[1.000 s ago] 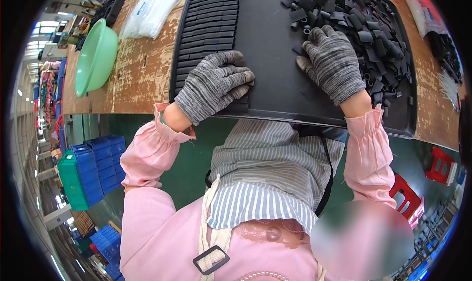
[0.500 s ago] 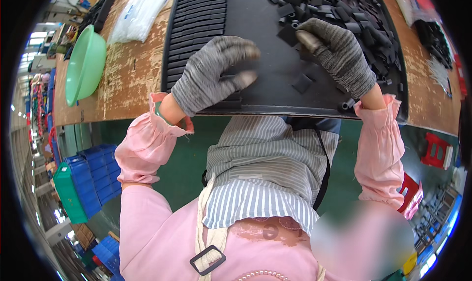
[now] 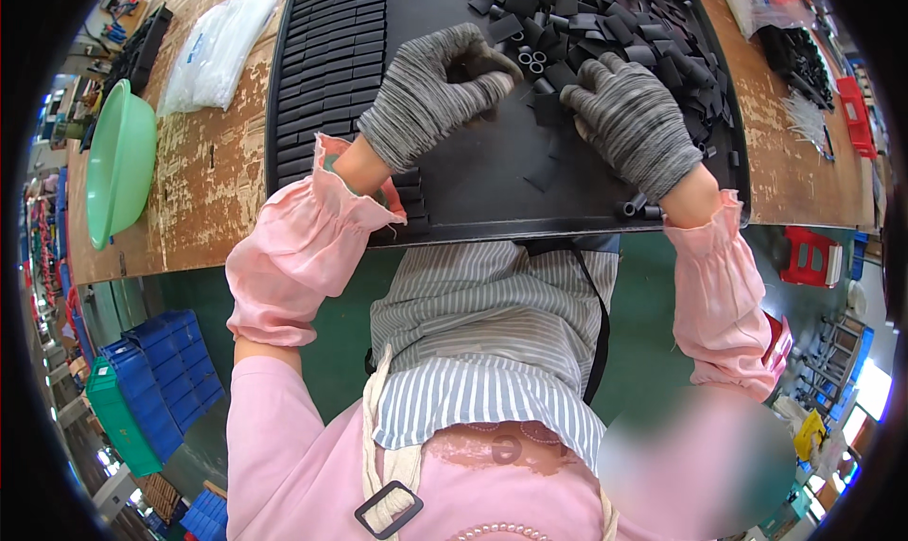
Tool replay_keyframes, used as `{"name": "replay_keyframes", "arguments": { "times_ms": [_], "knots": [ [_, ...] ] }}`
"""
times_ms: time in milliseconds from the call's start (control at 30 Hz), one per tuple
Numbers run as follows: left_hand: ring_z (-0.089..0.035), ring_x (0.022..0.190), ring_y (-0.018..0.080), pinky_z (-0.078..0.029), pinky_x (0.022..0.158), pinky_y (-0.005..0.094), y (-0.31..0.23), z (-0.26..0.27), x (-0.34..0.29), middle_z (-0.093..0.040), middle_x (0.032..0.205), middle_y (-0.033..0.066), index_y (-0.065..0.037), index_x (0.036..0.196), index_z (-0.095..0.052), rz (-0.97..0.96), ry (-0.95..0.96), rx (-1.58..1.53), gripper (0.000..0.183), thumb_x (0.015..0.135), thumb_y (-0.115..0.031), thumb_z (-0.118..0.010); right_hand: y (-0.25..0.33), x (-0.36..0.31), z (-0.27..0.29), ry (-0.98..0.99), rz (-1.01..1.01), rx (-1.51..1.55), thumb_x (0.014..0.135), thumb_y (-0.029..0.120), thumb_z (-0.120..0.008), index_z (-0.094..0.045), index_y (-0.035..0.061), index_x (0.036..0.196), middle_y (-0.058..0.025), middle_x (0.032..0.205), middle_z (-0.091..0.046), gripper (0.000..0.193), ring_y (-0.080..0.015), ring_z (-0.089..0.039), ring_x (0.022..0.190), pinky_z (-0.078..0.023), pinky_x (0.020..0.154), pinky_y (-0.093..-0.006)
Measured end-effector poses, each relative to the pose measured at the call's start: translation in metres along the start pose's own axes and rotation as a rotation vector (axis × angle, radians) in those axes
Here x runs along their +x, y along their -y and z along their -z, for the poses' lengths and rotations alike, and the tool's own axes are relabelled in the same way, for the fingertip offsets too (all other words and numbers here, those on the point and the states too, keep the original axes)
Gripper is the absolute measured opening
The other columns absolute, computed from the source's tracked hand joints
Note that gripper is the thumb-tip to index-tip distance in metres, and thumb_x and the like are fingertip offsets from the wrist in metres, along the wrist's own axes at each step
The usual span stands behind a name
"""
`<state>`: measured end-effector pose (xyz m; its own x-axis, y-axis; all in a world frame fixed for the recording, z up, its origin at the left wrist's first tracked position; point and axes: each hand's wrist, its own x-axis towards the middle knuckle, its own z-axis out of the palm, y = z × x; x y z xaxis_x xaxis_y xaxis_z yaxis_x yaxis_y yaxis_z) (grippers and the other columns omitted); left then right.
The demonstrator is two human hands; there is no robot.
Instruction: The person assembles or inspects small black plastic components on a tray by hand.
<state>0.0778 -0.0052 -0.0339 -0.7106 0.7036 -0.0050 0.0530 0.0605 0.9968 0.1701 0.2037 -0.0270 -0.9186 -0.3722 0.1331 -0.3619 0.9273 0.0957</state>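
Observation:
A black tray lies before me on the wooden table. Along its left side, short black tubes sit in tight rows. Loose black tube pieces are heaped at its far right. My left hand, in a grey knit glove, is at mid-tray by the heap's left edge, thumb and forefinger curled together; anything between the tips is hidden. My right hand, gloved alike, is closed palm down at the heap's near edge. Its fingertips are turned under, so what they grip does not show.
A green basin and a white plastic bag stand left of the tray. At the right lies a black container of dark parts. Blue crates are on the floor at left, a red stool at right.
My left hand has moved right, away from the rows and toward the heap, and its fingers have curled together. My right hand has turned palm down. The whole view has shifted slightly.

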Motion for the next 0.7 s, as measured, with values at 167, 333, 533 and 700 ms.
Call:
{"name": "replay_keyframes", "arguments": {
  "times_ms": [167,333,533,700],
  "knots": [
    [-0.042,0.057,0.0032,-0.040,0.052,0.0181,0.012,-0.004,-0.002,-0.062,0.080,0.0013,-0.002,0.081,-0.057,-0.203,-0.002,0.307,0.008,0.075,0.000,-0.064,0.009,0.019,-0.002,0.123,0.076,-0.176,0.081,0.016,-0.052,-0.064,0.0115,0.100,-0.0087,0.101,-0.059,0.023,-0.0238,-0.053,0.100,-0.044,0.082,-0.0351],
    [-0.042,0.059,0.0035,-0.042,0.056,0.0211,0.006,-0.007,-0.007,-0.058,0.071,-0.0014,-0.002,0.091,-0.063,-0.210,-0.048,0.339,0.017,0.074,-0.002,-0.066,0.003,0.013,0.006,-0.043,-0.076,0.327,0.076,0.011,-0.062,-0.064,0.0088,0.097,-0.0072,0.093,-0.062,0.021,-0.0198,-0.058,0.084,-0.049,0.073,-0.0302],
    [-0.055,0.066,0.0083,-0.046,0.060,0.0234,0.015,-0.010,-0.005,-0.059,0.073,0.0051,-0.001,0.093,-0.064,-0.319,-0.095,0.332,0.017,0.078,-0.009,-0.067,0.023,0.015,0.006,-0.244,-0.521,1.537,0.081,0.012,-0.066,-0.061,0.0028,0.105,-0.0034,0.090,-0.065,0.026,-0.0095,-0.060,0.077,-0.049,0.066,-0.0214],
    [-0.056,0.064,0.0099,-0.046,0.059,0.0239,0.017,-0.005,0.002,-0.060,0.079,0.0033,-0.003,0.098,-0.065,-0.472,-0.206,0.485,0.015,0.086,-0.009,-0.059,0.024,0.024,-0.003,-0.356,-0.617,1.782,0.083,0.010,-0.063,-0.060,0.0004,0.105,-0.0066,0.090,-0.065,0.024,-0.0121,-0.063,0.076,-0.050,0.065,-0.0209]
  ]
}}
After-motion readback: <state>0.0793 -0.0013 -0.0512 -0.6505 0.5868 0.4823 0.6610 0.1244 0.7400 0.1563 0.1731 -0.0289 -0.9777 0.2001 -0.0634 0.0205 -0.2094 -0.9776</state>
